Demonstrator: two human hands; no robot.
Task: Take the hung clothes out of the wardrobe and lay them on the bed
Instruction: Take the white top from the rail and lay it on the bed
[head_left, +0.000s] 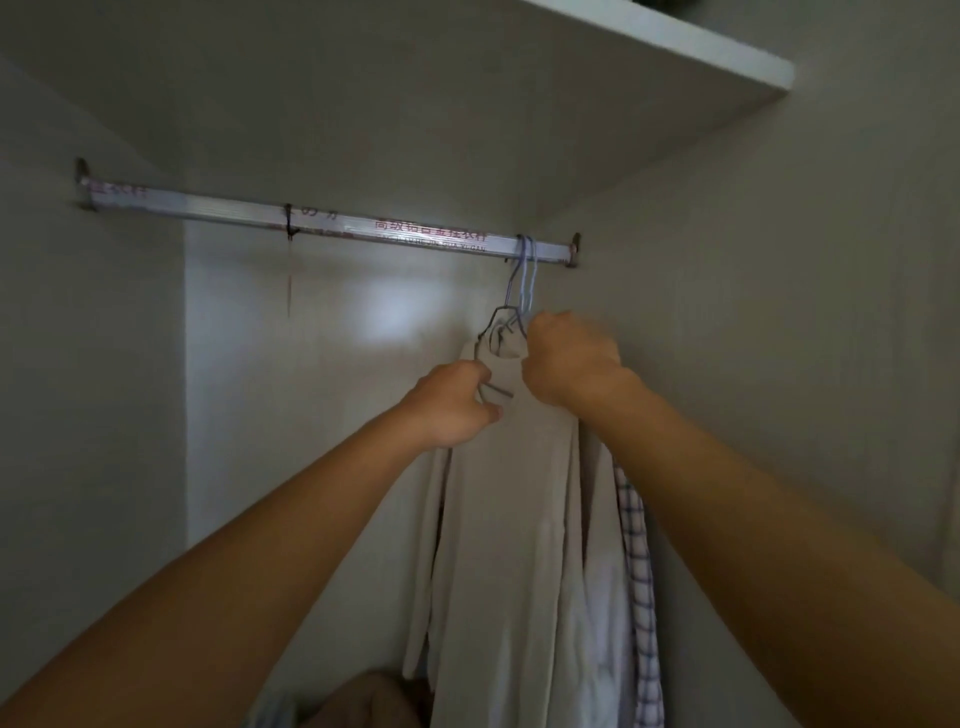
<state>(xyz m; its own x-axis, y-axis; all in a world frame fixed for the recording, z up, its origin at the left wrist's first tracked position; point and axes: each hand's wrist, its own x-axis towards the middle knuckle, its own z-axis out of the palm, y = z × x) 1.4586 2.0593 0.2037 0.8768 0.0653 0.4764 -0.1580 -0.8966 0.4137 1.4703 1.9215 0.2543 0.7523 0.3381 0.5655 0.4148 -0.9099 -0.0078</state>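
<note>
Nearest, at the bottom of the view, lies a heap of brownish cloth (374, 696). Above it both arms reach up into the wardrobe. The left hand (457, 402) pinches the beige garment (509, 519) and its hanger's shoulder; the right hand (569, 358) has its grip curled tight just below the hanger hooks (525, 270), though what the fingers enclose is hidden. A white garment (605, 597) and a checked shirt (641, 571) hang just behind. Farther up, the hooks sit on the rail (322, 221) near its right end. To do this well, lift straight up until the hooks clear the rail, then draw outward, gathering the cloth so nothing slips.
</note>
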